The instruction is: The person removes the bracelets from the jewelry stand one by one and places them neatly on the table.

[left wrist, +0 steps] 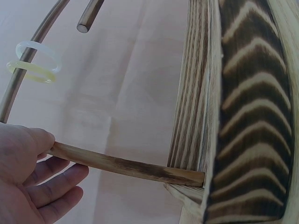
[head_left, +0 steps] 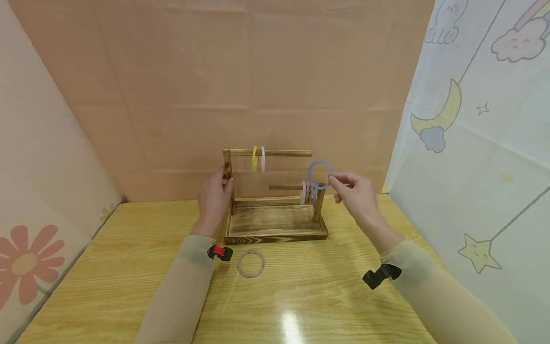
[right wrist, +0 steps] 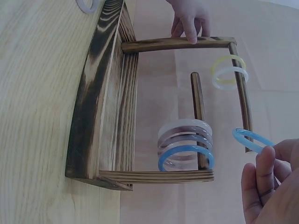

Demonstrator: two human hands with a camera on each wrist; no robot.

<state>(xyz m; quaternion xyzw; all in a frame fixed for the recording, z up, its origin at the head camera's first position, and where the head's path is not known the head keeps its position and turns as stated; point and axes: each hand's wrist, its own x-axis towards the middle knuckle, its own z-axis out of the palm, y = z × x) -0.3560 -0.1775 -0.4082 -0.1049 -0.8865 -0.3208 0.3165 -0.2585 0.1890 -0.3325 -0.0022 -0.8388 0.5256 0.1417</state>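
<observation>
My right hand (head_left: pixel 355 195) pinches a blue bangle (head_left: pixel 320 161) between thumb and fingers. In the right wrist view that bangle (right wrist: pixel 243 139) is close to the free end of the upper rod (right wrist: pixel 244 102). A wooden bangle rack (head_left: pixel 275 237) stands on the table. My left hand (head_left: pixel 215 198) grips its left post (left wrist: pixel 117 164), thumb on one side and fingers on the other. On the upper rod hang a yellow bangle (head_left: pixel 254 160) and a white bangle (head_left: pixel 263 160). Several pale, purplish and blue bangles (right wrist: pixel 185 135) hang on the lower rod, by the right post (head_left: pixel 319 208).
A pale pinkish bangle (head_left: pixel 251 252) lies flat on the wooden table (head_left: pixel 309 296) in front of the rack. Behind stands a plain tan backdrop (head_left: pixel 275 71). Patterned sheets border the table at left and right.
</observation>
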